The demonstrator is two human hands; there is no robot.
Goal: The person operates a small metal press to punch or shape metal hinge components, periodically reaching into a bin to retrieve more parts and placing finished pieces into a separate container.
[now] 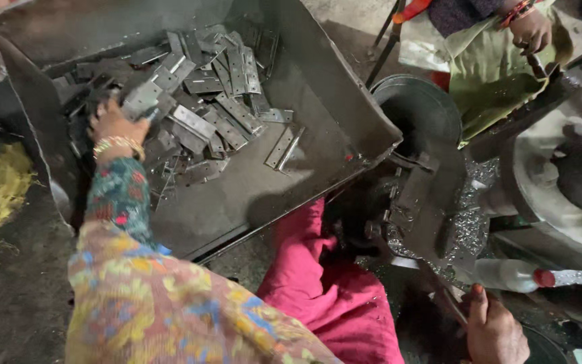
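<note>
Now, step in hand: I am picking a fresh hinge plate out of the tray, while my other hand waits at the press.
Left hand [114, 123]: it reaches deep into the metal tray [318, 81], fingers curled down over the heap near the tray's left wall; it seems to close on one hinge plate [141, 98] that sticks up beside the knuckles, though I cannot tell how firm the grip is.
Hinge plates [217, 87]: a loose grey pile fills the far left part of the tray; a few strays lie apart toward the middle, one pair [283, 147] near the tray's right wall.
Right hand [493, 330]: low at the bottom right, closed around a thin dark lever or handle [447, 302] by the machine; thumb up, fingers wrapped.
Press machine [426, 195]: it stands just beyond the tray's right corner, with bright metal swarf [469, 222] scattered over its bed.
Plastic bottle [513, 275]: it lies on its side near my right hand, red cap outward.
Another person: a hand [530, 30] at the top right holds green cloth [500, 74], well apart from mine.
Next move, as I judge it: lift one plate clear of the tangle, not two stuck together, and carry it over the tray's right edge to the press bed, keeping my fingers off the sharp edges.
</note>
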